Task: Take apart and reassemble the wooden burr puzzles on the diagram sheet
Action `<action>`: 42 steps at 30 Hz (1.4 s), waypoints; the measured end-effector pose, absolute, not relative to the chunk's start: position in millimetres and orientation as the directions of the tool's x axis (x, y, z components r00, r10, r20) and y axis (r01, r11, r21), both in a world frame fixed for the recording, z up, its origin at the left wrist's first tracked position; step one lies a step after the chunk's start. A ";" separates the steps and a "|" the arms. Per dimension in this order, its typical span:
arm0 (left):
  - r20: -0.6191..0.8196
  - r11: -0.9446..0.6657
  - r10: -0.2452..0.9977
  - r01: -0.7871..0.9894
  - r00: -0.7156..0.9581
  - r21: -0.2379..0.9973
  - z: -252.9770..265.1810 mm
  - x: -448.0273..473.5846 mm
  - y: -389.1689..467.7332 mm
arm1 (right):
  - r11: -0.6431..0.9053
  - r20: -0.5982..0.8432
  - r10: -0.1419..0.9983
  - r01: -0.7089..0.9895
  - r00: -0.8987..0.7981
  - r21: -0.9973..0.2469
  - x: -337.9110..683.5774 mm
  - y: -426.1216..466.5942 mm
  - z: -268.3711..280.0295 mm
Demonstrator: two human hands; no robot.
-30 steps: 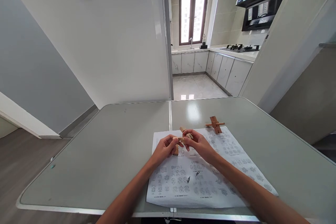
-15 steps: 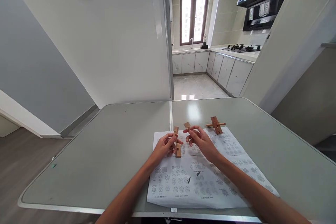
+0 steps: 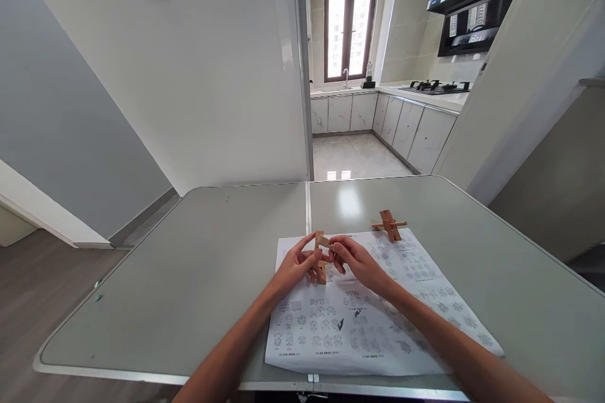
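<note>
My left hand [image 3: 302, 262] grips a notched wooden puzzle piece [image 3: 322, 276] that stands near the top of the printed sheet [image 3: 350, 352]. Its lower end shows below my fingers and its top above them. Between the fingertips of my right hand [image 3: 355, 258] is a small wooden block [image 3: 324, 241]. That block meets the upper part of the left hand's piece; whether it sits in a notch I cannot tell. Farther right, a joined wooden piece with a rod through it [image 3: 391, 225] lies at the sheet's upper edge.
The grey-green folding table [image 3: 189, 277] has a metal rim and a centre seam. Two small dark marks or scraps lie on the sheet. A small green bit [image 3: 97, 298] is near the left edge. Beyond the table are a white wall and a kitchen with a stove [image 3: 435, 86].
My right hand has moved left, bringing its small wooden block from beyond the sheet's top edge against the piece in my left hand. My left hand has stayed nearly in place.
</note>
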State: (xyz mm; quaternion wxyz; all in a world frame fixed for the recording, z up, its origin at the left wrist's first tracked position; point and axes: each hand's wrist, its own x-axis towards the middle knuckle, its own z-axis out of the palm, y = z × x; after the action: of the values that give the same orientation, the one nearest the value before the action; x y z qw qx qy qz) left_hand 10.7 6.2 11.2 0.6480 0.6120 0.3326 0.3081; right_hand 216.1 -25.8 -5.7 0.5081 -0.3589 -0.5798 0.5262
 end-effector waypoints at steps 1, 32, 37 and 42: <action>-0.047 0.051 0.804 0.011 0.593 0.999 11.8 10.8 5.3 | 0.199 0.218 0.947 -0.100 -0.236 -0.975 216.9 -26.4 -5.7; 0.100 -0.149 0.732 0.015 0.674 0.989 13.7 12.3 -6.9 | 0.286 0.254 0.956 0.266 -0.148 -0.921 219.3 -32.5 -4.7; 0.087 -0.126 0.732 0.009 0.675 0.992 14.2 13.5 -8.2 | 0.254 0.239 0.967 0.295 -0.087 -0.921 218.3 -31.7 -5.6; 0.053 -0.064 0.732 -0.010 0.679 0.998 12.2 15.0 -7.7 | 0.177 0.158 0.980 0.161 -0.124 -0.971 219.0 -25.4 -10.7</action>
State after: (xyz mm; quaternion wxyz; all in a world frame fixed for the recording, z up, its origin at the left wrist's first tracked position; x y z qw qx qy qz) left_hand 15.0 -7.7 12.2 0.6283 0.6668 0.2709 0.2954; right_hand 219.0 -25.4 -10.7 0.4672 -0.4688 -0.6084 0.4380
